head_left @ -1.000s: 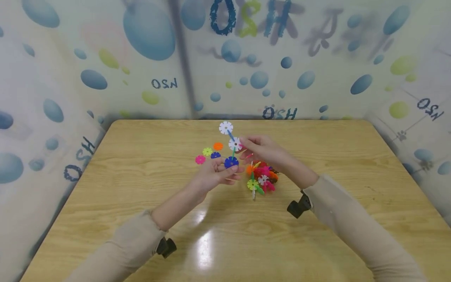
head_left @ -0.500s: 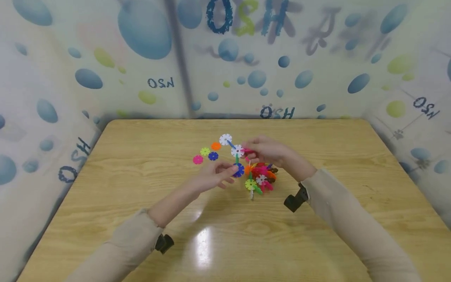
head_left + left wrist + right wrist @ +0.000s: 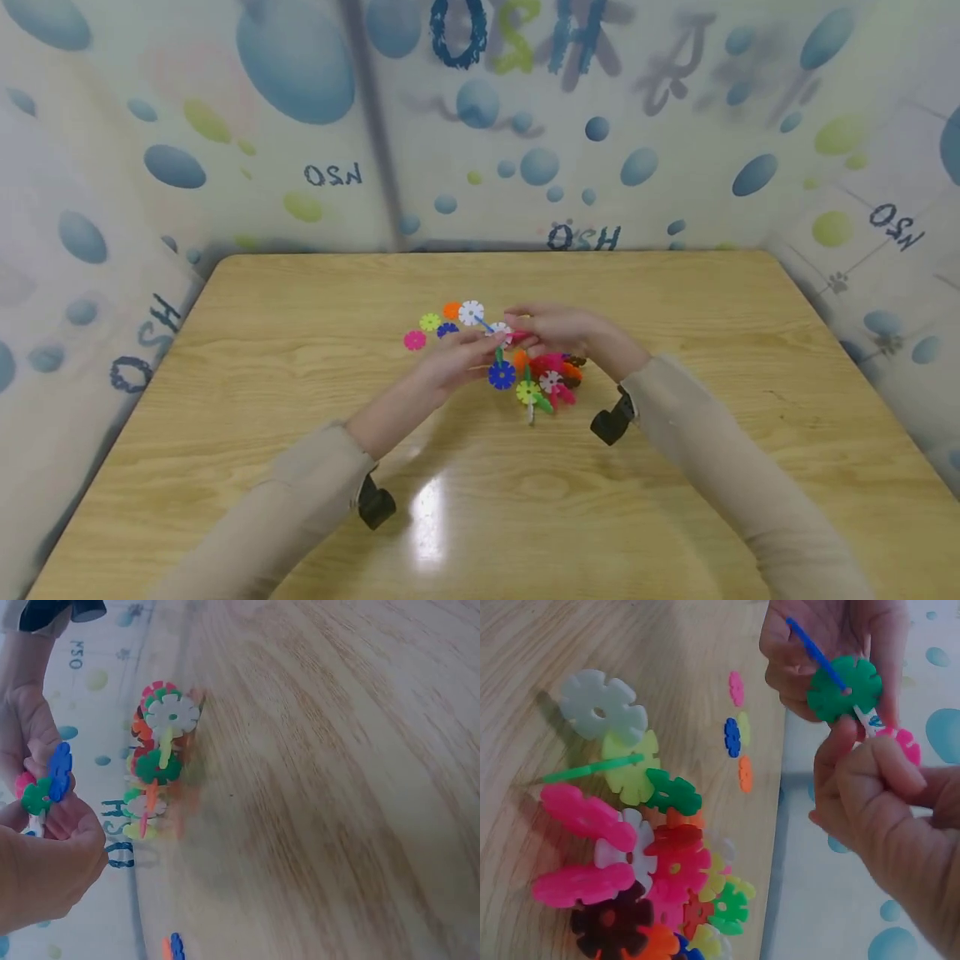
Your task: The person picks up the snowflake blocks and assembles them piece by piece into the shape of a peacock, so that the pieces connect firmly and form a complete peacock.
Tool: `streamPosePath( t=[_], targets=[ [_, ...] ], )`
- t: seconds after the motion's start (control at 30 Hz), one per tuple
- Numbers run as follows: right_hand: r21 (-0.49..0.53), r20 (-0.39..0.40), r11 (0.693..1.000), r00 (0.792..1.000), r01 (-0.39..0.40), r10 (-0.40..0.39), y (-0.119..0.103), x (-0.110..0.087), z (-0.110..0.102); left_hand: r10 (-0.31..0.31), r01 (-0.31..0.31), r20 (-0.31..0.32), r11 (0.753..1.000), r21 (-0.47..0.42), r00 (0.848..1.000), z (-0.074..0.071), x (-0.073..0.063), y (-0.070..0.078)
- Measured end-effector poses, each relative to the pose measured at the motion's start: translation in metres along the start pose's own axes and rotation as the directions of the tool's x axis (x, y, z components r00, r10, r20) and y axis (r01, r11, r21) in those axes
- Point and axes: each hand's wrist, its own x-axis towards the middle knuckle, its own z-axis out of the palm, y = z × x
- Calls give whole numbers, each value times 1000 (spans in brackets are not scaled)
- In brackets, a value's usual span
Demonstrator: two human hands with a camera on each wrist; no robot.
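Both hands hold one chain of slotted interlocking plastic discs above the table. My left hand (image 3: 461,360) pinches the white interlocking disc (image 3: 497,333) in the chain's middle, its thumb lying across the face. From the other side, my right hand (image 3: 555,329) pinches the pink interlocking disc (image 3: 900,746) against that white one. A green disc (image 3: 845,690) joins the white one to a blue disc (image 3: 502,375) hanging below the left fingers. At the chain's upper left end is another white disc (image 3: 471,312), linked by a thin blue disc seen edge-on.
A cluster of joined discs (image 3: 551,379) in many colours stands on the wooden table (image 3: 300,333), close below the right hand. Loose pink (image 3: 415,340), yellow-green (image 3: 430,322), orange (image 3: 452,310) and blue (image 3: 447,329) discs lie left of the chain. Behind the table rises a patterned wall (image 3: 420,150).
My left hand has let go of the blue disc and moved up to the white one. The chain has come lower, its far white disc sinking toward the loose discs.
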Motion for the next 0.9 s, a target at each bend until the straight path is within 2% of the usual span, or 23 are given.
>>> streamPosePath(
  t=[0.1, 0.17, 0.3, 0.43, 0.57, 0.67, 0.73, 0.9],
  targets=[
    [22, -62, 1000, 998, 14, -12, 4, 3, 0, -8, 6, -36, 999, -46, 999, 1, 4, -2],
    [-7, -108, 1000, 994, 27, -28, 8, 3, -3, -12, 9, -57, 998, -64, 998, 0, 6, -3],
    [-163, -208, 986, 976, 31, -65, 17, 0, -15, -27, 19, -84, 995, -100, 996, -3, 11, -3],
    [-346, -288, 938, 947, 36, -142, 25, -4, -26, -66, 53, -99, 991, -126, 993, -5, 16, -3],
    [-507, -284, 857, 920, 94, -269, 34, -4, -32, -121, 104, -107, 982, -155, 987, -6, 21, -3],
    [-566, -262, 812, 904, 141, -339, 41, -1, -34, -138, 119, -106, 979, -165, 985, -7, 24, -3],
    [-582, -258, 799, 897, 151, -357, 44, 0, -34, -135, 118, -97, 980, -163, 986, -7, 25, -4],
    [-584, -273, 802, 901, 124, -338, 46, 1, -34, -110, 98, -68, 983, -152, 992, -8, 27, -6]
  ],
)
